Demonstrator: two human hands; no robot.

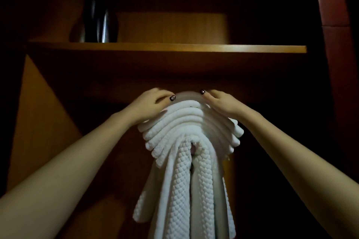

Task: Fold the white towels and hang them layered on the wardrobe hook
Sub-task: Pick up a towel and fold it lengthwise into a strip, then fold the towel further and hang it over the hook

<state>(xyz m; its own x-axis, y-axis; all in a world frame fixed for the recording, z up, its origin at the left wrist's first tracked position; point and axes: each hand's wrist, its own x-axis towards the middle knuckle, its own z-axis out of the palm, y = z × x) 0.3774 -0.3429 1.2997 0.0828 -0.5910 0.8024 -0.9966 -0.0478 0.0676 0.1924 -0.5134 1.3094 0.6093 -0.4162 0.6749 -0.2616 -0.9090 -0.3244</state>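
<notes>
Several white waffle-textured towels (186, 170) hang folded and layered in an arch under the wardrobe shelf, their ends drooping down. The hook itself is hidden beneath them. My left hand (151, 105) grips the top left of the stack, fingers curled over the uppermost layer and thumb against its front. My right hand (219, 102) holds the top right side in the same way, thumb on the upper fold.
A wooden shelf (194, 48) runs across just above the towels, with a dark shiny vessel (101, 23) on its left part. A slanted wooden panel (38, 122) stands at the left. A reddish door edge (332, 6) rises at the right. The interior is dim.
</notes>
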